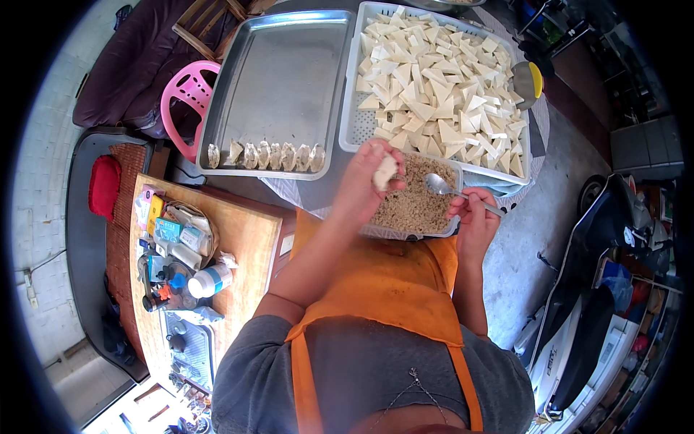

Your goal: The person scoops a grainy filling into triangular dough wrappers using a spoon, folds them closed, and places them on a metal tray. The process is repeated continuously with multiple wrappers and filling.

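The left hand (369, 177) has its fingers curled part-way closed around a pale off-white, soft-looking piece (384, 173), gripping it above the left side of a translucent rectangular plastic container (413, 234). The right hand (474, 215) has its thumb and fingers closed on the handle of a silver-coloured metal spoon (437, 184), at the container's right edge. The spoon bowl is positioned over the brown, crumbly filling (408, 199) inside the container; whether it touches the filling cannot be determined. Beyond the container is a white rectangular perforated plastic tray (357, 134), loaded with a heap of off-white triangular slabs (434, 90). To its left is a silver-grey rectangular metal tray (278, 79). Along the near edge of the metal tray stands a row of off-white pieces with brown-speckled filling (282, 157); the leftmost piece sits slightly apart, and the next one leans. A pink plastic chair (189, 90) stands to the left of the metal tray. An orange cloth apron (383, 289) covers the person's front, near side of the container. At the lower left is a light-brown wooden table (249, 235) bearing boxes, a basket and bottles.
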The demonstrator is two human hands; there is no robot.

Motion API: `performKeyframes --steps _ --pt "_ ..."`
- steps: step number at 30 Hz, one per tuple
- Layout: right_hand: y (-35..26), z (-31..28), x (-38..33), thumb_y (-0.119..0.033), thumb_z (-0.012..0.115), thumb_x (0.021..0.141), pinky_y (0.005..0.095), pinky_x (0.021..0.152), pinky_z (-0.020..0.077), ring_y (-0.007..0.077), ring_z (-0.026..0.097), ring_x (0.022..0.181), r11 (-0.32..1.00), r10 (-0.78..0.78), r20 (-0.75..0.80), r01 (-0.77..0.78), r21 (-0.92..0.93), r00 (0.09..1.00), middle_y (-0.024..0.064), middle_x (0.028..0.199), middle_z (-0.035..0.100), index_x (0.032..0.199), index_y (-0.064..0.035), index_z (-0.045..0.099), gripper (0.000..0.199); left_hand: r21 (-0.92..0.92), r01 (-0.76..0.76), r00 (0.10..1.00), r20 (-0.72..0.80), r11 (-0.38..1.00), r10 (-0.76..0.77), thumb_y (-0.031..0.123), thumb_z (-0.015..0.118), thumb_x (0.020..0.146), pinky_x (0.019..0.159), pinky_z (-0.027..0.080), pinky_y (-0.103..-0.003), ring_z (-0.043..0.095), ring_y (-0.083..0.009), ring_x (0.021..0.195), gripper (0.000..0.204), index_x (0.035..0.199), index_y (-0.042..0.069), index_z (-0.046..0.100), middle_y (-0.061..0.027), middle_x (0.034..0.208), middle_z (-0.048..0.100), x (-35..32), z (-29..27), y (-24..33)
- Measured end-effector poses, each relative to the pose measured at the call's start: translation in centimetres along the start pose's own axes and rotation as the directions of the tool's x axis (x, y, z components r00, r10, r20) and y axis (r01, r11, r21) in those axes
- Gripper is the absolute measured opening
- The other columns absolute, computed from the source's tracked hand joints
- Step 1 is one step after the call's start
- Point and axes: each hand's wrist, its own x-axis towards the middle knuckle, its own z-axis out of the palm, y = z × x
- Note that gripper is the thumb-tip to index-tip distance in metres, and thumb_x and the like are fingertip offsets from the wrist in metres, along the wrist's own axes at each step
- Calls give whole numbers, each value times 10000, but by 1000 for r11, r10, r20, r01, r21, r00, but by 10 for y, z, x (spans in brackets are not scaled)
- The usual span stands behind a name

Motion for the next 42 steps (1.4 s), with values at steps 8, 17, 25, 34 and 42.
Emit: performKeyframes --steps 8,17,25,34,42 --pt "2 0 0 -76 471 903 262 522 503 138 573 565 1000 4 8 -4 6 1000 101 708 605 898 20 562 132 -118 73 975 215 990 -46 362 400 964 344 240 -162 357 -89 551 284 828 127 483 8 683 386 2 -12 -1" --pt "2 8 -7 -61 489 897 237 529 497 125 582 574 984 -47 63 57 -171 997 93 707 611 911 21 561 110 40 11 975 222 999 -20 317 388 968 466 376 -213 424 -109 588 282 807 99 466 -13 738 446 0 -9 0" --pt "-3 19 -9 -60 484 895 234 520 493 123 580 554 986 93 156 -68 -154 983 102 703 620 896 17 566 113 690 -324 920 390 647 45 42 524 846 879 399 -273 495 -137 1007 281 1122 36 472 -58 1047 523 -2 2 -6" --pt "-28 7 -3 -61 470 886 244 505 488 141 574 521 992 11 69 -2 -125 998 105 651 605 873 27 567 132 823 -511 859 495 246 129 50 604 815 828 445 -299 558 -177 960 281 1086 32 533 -56 990 567 -9 13 4" --pt "-31 8 1 -70 466 890 259 503 486 152 566 520 991 -85 50 90 -100 995 116 672 606 883 31 564 141 136 31 987 150 990 -52 285 380 965 509 389 -249 483 -142 570 265 906 71 524 -41 769 509 -2 4 -2"
